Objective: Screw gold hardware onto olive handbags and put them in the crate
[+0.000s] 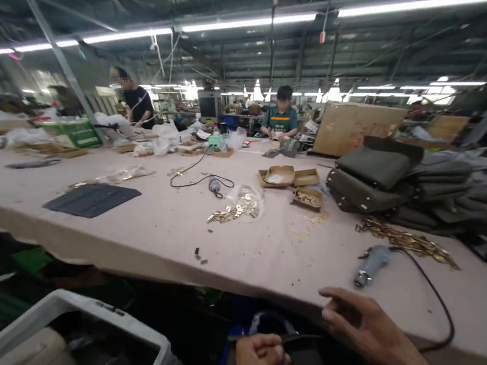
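My left hand (259, 359) is low in the middle of the head view, with its fingers curled together. Whatever they may grip is too small or hidden to name. Right beside it, below the table edge, lies a dark olive piece of material (305, 358). My right hand (370, 329) reaches over the table's front edge, thumb and fingers apart, with nothing between them. Just beyond its fingertips a grey electric screwdriver (371, 266) rests on the table, its black cord curving to the right.
Olive folded bags (374, 173) are piled at the right, near gold metal hardware (408, 240). Small cardboard boxes (309, 198) and a plastic bag of gold parts (246, 203) lie mid-table. A white crate (141, 326) stands lower left. Two people (280, 117) work across the table.
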`<state>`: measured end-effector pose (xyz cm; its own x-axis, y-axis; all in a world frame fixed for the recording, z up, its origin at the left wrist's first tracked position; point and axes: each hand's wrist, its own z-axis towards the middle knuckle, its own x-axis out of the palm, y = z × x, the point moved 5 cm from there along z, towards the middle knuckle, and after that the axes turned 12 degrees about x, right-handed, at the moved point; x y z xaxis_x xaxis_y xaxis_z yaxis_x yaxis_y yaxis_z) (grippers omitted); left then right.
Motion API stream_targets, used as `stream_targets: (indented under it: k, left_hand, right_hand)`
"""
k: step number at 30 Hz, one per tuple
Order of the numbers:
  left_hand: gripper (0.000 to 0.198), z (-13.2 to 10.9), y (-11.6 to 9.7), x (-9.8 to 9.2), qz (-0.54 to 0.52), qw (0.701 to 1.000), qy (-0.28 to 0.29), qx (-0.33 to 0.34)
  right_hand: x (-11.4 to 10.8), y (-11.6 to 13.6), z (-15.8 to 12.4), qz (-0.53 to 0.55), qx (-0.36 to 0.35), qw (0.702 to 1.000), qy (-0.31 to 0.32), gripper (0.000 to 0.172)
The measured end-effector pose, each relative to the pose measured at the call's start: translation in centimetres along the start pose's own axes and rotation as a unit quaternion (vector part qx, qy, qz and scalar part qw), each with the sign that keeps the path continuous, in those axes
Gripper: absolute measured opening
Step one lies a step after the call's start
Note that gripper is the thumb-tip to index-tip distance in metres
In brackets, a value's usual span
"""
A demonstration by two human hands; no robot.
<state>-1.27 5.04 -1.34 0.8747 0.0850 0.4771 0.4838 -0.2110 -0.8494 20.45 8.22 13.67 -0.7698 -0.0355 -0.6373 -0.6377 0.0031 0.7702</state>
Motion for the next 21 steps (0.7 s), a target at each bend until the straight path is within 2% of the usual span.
stream_targets:
  k: [2, 4, 7, 9, 12, 17, 19, 21]
  left_hand:
    - [0.038, 0.1, 0.2, -0.7, 0.034, 0.999, -0.022, 0.024]
    - [0.043, 0.1, 0.6, -1.4, 0.045, 0.997, -0.047, 0.032]
    - [0.053, 0.2, 1.4, -1.6, 0.038, 0.997, -0.063, 0.026]
    - [0.055, 0.2, 1.9, -1.5, 0.036, 0.996, -0.073, 0.025]
    - [0.049, 0.0, 2.2, -1.3, 0.042, 0.994, -0.097, 0.022]
    - [0.036, -0.3, 2.0, -1.0, 0.023, 0.995, -0.099, 0.018]
    - [0.036, -0.5, 1.8, -1.4, 0.021, 0.994, -0.106, 0.016]
    - [0.043, -0.4, 1.6, -1.9, 0.035, 0.994, -0.098, 0.016]
  right_hand:
    - [-1.4, 0.9, 3.5, -0.007, -0.008, 0.999, -0.032, 0.045]
    - [-1.8, 1.5, 7.3, -0.008, -0.023, 0.997, -0.067, 0.046]
    - [-0.7, 1.9, 12.4, -0.023, -0.038, 0.997, -0.063, 0.042]
    - [0.7, 2.6, 14.9, -0.045, -0.056, 0.997, -0.043, 0.037]
    - [3.7, 5.4, 16.7, -0.086, -0.097, 0.991, -0.024, 0.028]
    - [9.3, 11.7, 17.1, -0.096, -0.170, 0.980, 0.032, 0.019]
    - [10.3, 13.2, 17.8, -0.109, -0.175, 0.978, 0.042, 0.016]
    - [9.8, 13.5, 19.4, -0.146, -0.159, 0.976, 0.021, 0.014]
